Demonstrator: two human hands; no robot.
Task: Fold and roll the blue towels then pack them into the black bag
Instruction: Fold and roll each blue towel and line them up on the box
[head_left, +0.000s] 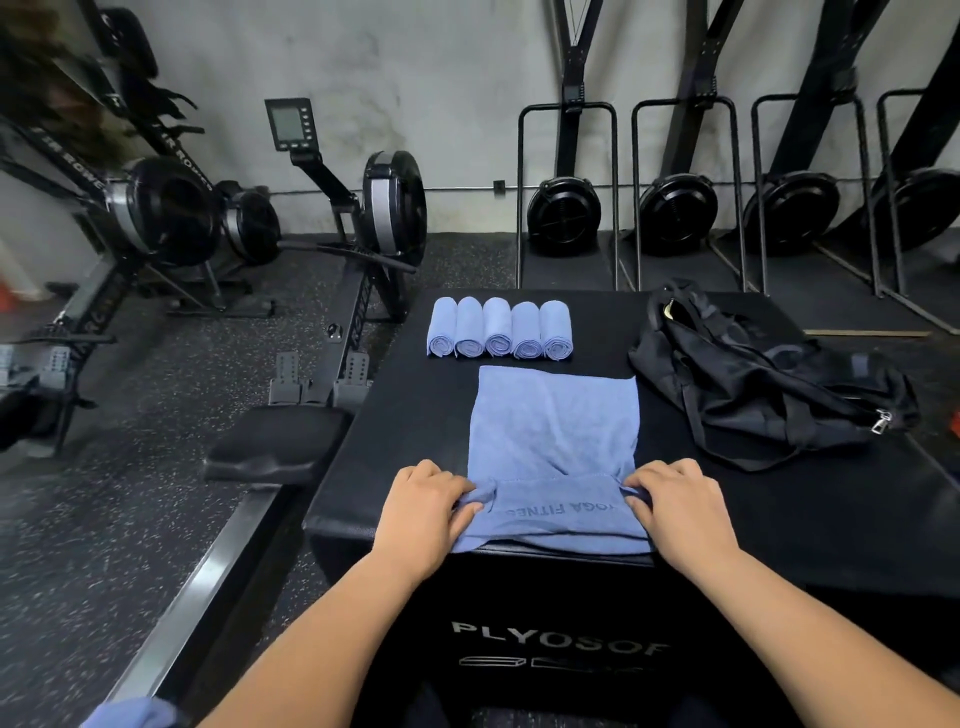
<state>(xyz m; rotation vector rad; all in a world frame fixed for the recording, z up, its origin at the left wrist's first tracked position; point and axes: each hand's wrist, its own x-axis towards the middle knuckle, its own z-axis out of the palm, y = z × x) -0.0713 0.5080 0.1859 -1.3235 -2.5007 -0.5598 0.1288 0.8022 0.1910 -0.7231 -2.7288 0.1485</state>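
Towel (553, 431) lies flat, near edge folded over, lettering showing.

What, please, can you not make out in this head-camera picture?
Head view: inside of the black bag, hidden by its own slumped fabric.
Head view: end of the print on the flat towel, lost in a fold beside the left hand.
Head view: blue cloth at bottom left, cut off by the frame edge.

Black bag (753, 384) interior unseen; blue cloth (130, 713) cut by edge.
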